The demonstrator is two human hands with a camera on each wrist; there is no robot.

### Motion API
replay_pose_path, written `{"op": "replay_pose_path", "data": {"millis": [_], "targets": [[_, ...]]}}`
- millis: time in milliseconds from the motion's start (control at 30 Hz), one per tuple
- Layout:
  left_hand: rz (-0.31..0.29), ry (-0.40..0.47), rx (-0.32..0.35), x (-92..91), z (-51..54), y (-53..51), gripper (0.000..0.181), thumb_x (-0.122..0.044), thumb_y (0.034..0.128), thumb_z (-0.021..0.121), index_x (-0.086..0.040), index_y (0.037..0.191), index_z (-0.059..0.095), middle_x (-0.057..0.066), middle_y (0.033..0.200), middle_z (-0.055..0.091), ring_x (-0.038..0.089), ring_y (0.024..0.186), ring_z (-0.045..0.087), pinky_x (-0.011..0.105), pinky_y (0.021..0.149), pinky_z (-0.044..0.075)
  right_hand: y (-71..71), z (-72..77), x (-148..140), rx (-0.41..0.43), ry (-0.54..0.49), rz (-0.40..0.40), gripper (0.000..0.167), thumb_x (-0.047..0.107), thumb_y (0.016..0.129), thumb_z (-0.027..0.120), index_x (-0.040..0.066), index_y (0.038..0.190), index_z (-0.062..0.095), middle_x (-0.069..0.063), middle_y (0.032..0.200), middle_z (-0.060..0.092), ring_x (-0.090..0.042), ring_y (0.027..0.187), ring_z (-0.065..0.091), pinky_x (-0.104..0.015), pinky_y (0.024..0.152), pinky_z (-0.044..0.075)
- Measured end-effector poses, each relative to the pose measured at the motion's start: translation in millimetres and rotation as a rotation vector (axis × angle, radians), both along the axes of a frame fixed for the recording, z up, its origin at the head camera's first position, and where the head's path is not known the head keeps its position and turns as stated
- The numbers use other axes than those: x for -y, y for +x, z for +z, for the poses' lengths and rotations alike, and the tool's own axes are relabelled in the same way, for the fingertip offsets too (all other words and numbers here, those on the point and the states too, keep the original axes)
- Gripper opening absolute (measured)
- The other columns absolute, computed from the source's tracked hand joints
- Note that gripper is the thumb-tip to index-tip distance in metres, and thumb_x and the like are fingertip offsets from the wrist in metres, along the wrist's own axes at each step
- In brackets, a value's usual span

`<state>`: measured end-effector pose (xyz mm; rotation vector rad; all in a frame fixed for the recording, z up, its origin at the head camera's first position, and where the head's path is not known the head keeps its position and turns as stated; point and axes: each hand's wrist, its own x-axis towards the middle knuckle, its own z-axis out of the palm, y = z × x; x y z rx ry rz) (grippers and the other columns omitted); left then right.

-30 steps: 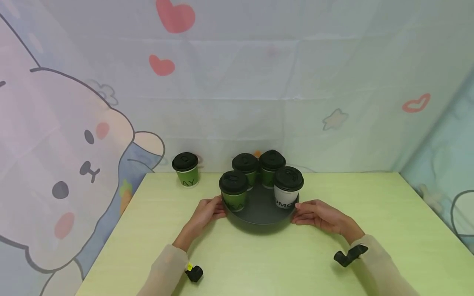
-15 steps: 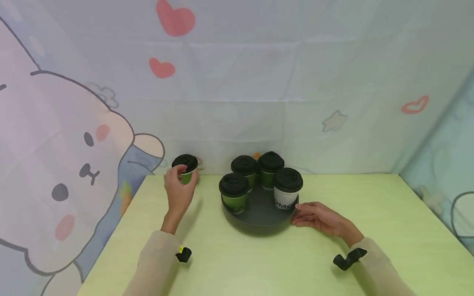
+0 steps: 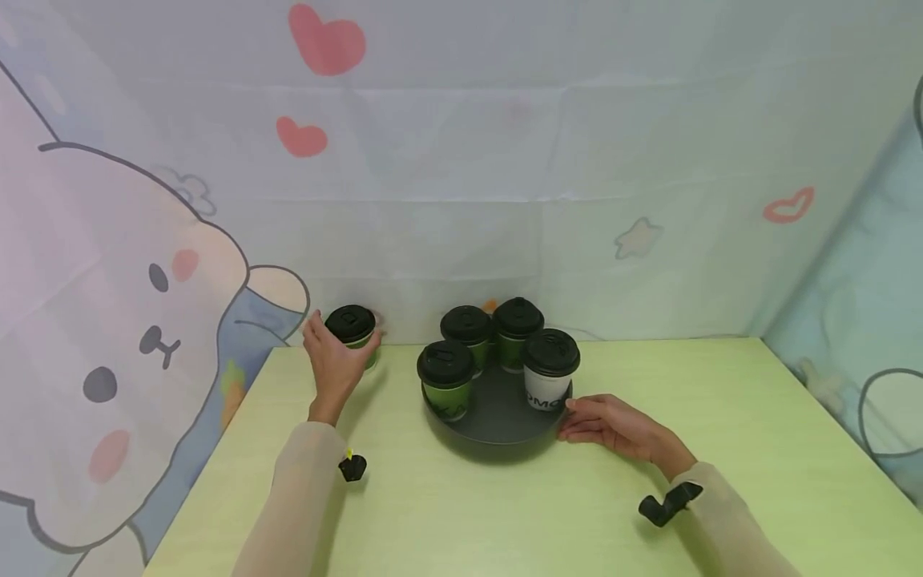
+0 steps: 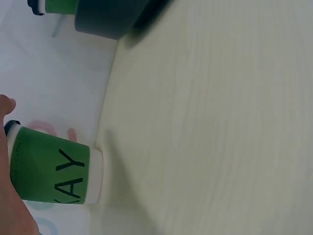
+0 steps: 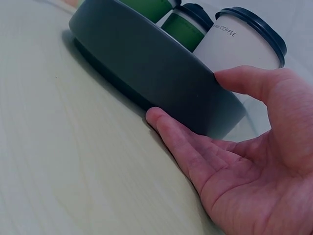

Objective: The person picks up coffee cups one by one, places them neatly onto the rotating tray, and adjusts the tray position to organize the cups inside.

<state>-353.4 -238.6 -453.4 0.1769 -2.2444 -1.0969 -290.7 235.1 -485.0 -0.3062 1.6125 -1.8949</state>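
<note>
My left hand [image 3: 334,365] reaches around a green paper coffee cup [image 4: 54,166] with a black lid [image 3: 351,322], at the table's back left. Thumb and fingers spread on either side of the cup, which stands upright; in the left wrist view the thumb tip looks slightly apart from it. At its right side, a round dark grey dish [image 3: 497,429] is held by my right hand [image 3: 613,429], thumb at the rim and fingers low against the wall. Three green lidded cups, the front one [image 3: 446,393] nearest the left rim, and a white lidded cup [image 3: 546,386] stand in the dish.
The pale yellow-green table [image 3: 461,513] ends at a printed cloth backdrop [image 3: 433,160] right behind the cups. A small black camera sits on each wrist, the left one [image 3: 353,467] and the right one [image 3: 669,505].
My left hand has left the dish's left side and moved left and back to the lone green cup, its fingers now around that cup. The right hand stays at the dish.
</note>
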Motion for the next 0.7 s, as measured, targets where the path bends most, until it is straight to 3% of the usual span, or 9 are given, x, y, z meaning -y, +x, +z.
{"op": "replay_pose_path", "data": {"millis": [200,433,700], "targets": [[-0.019,0.063,0.085,5.2,-7.2,-3.8,0.114,-0.050,0.0840,0.083,0.001,0.161,0.016,0.027,0.158,0.022,0.043,0.145,0.025,0.060,0.117,0.032,0.3,-3.7,1.8,0.013,0.002,-0.014,0.031,0.016,0.109,0.055,-0.013,0.122,0.057,-0.024,0.113,0.070,-0.029,0.107,0.072,-0.041,0.100,0.056],[-0.041,0.126,0.126,1.4,-5.4,-11.5,0.114,-0.052,0.0856,0.082,-0.002,0.162,0.014,0.027,0.159,0.021,0.043,0.146,0.026,0.059,0.119,0.031,0.4,-3.6,0.7,0.007,-0.007,-0.009,0.029,0.015,0.109,0.054,-0.011,0.121,0.058,-0.023,0.113,0.071,-0.029,0.107,0.072,-0.041,0.101,0.055],[-0.062,0.159,0.115,-1.2,-4.8,-17.1,0.104,-0.047,0.0893,0.079,0.000,0.160,0.018,0.026,0.157,0.026,0.044,0.143,0.032,0.060,0.117,0.033,-0.6,-4.2,0.4,-0.008,-0.016,0.005,0.030,0.015,0.109,0.054,-0.012,0.122,0.057,-0.024,0.114,0.070,-0.029,0.108,0.071,-0.041,0.102,0.055]]}}
